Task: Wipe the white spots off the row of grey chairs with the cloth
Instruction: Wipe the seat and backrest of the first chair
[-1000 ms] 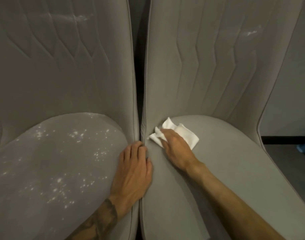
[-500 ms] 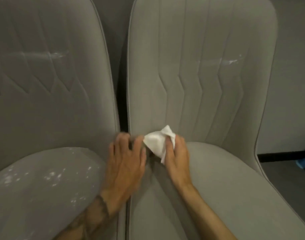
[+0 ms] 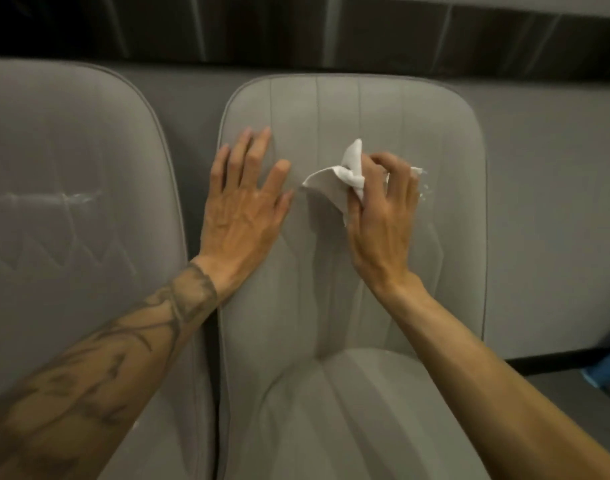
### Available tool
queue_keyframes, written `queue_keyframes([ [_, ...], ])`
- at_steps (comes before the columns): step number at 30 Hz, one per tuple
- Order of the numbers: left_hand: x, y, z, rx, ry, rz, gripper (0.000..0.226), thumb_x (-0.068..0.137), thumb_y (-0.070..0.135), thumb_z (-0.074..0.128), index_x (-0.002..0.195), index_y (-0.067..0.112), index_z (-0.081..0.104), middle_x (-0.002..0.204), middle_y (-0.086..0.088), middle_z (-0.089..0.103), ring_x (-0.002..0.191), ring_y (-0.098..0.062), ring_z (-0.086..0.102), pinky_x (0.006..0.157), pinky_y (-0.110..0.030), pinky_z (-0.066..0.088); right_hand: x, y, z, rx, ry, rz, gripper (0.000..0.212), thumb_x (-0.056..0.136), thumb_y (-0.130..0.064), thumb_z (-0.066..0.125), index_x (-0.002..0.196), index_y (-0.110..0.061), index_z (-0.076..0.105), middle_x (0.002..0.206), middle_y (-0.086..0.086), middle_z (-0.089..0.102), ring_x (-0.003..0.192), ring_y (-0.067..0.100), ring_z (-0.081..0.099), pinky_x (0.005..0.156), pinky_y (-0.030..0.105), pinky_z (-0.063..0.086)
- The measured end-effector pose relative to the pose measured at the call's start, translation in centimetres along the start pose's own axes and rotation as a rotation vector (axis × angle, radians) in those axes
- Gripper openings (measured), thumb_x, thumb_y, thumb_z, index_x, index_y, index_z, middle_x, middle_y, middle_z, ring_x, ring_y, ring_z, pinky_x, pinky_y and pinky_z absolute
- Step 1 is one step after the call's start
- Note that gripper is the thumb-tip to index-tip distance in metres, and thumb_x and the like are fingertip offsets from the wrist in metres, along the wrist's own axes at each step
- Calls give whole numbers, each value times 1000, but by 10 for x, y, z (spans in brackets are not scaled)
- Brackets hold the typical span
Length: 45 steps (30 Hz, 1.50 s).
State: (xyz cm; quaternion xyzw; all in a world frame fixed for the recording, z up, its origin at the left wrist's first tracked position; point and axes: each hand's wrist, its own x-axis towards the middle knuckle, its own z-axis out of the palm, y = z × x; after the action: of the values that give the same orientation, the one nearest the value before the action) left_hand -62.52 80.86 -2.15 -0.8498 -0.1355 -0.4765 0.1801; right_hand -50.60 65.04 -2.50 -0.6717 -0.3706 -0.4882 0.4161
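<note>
Two grey upholstered chairs stand side by side. On the right chair [image 3: 359, 306], my left hand [image 3: 244, 206] lies flat with straight fingers against the upper left of the backrest. My right hand [image 3: 383, 209] grips a crumpled white cloth [image 3: 348, 171] and holds it against the upper backrest. A white smear [image 3: 422, 183] shows just past the right hand's fingertips. The left chair [image 3: 71, 237] carries a white streak [image 3: 73, 198] across its backrest.
A grey wall [image 3: 546, 202] runs behind the chairs, with a dark panel [image 3: 296, 26] above it. A narrow gap [image 3: 211, 358] separates the two chairs. Something blue [image 3: 608, 370] lies on the floor at the right edge.
Both hands rose from the seat crease to the upper backrest of the right chair. The left hand went from the chair's edge to lying flat on the backrest. The view tilted up.
</note>
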Motion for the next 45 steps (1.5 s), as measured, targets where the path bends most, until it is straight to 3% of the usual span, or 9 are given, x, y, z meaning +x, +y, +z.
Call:
queue_keyframes([
  [2, 2, 0, 8, 24, 22, 3, 34, 108, 36, 52, 135, 15, 51, 165, -21, 35, 155, -41, 29, 127, -57, 21, 2, 14, 8, -70, -14, -154, 40, 96, -12, 58, 136, -10, 56, 129, 13, 48, 114, 30, 46, 96, 41, 41],
  [6, 1, -4, 18, 48, 59, 23, 35, 110, 38, 47, 136, 16, 49, 166, -20, 32, 156, -40, 27, 127, -57, 20, -30, 38, 19, -139, -242, -368, 48, 91, -12, 56, 139, -17, 55, 133, 7, 49, 118, 29, 47, 98, 41, 41],
  [10, 2, -6, 21, 57, 55, 28, 36, 109, 38, 46, 136, 15, 50, 166, -19, 31, 157, -40, 25, 127, -56, 19, -28, 70, 20, -217, -248, -261, 46, 90, -13, 63, 134, -23, 56, 127, 4, 43, 110, 28, 48, 95, 38, 38],
  [18, -1, -7, 26, 80, 75, 32, 37, 110, 39, 41, 137, 14, 48, 167, -19, 29, 157, -40, 24, 127, -58, 19, 8, 108, 16, -243, -109, -172, 39, 92, -11, 59, 130, -15, 47, 114, 9, 47, 100, 28, 45, 90, 35, 33],
  [24, 0, -9, 27, 73, 85, 40, 39, 110, 38, 41, 137, 12, 49, 167, -20, 28, 157, -40, 23, 128, -57, 17, 41, 122, 3, -270, -152, -300, 34, 93, -16, 66, 121, -13, 47, 108, 9, 43, 93, 27, 41, 84, 36, 32],
  [27, 0, -9, 28, 73, 84, 40, 40, 110, 38, 39, 138, 11, 49, 167, -20, 28, 157, -41, 23, 128, -57, 17, 74, 116, 11, -273, -28, -123, 26, 97, -22, 59, 114, -13, 43, 111, 12, 44, 95, 27, 42, 85, 40, 34],
  [33, 0, -8, 29, 100, 91, 39, 39, 110, 38, 39, 137, 12, 49, 167, -19, 28, 157, -40, 23, 128, -57, 17, 10, 106, 2, -149, -207, -180, 20, 95, -27, 51, 108, -14, 44, 102, 14, 53, 91, 29, 45, 81, 43, 35],
  [40, -1, -10, 36, 113, 115, 41, 39, 109, 39, 38, 136, 13, 48, 167, -18, 28, 158, -40, 23, 129, -56, 16, 58, 100, 16, -283, -52, -142, 35, 101, -43, 51, 96, -9, 53, 101, 16, 52, 94, 27, 38, 83, 43, 32],
  [45, 0, -10, 37, 119, 130, 44, 39, 109, 39, 38, 136, 13, 48, 168, -17, 27, 158, -39, 22, 129, -56, 15, 28, 102, 6, -169, -185, -185, 27, 94, -36, 61, 96, -10, 52, 98, 10, 54, 92, 28, 44, 83, 41, 31],
])
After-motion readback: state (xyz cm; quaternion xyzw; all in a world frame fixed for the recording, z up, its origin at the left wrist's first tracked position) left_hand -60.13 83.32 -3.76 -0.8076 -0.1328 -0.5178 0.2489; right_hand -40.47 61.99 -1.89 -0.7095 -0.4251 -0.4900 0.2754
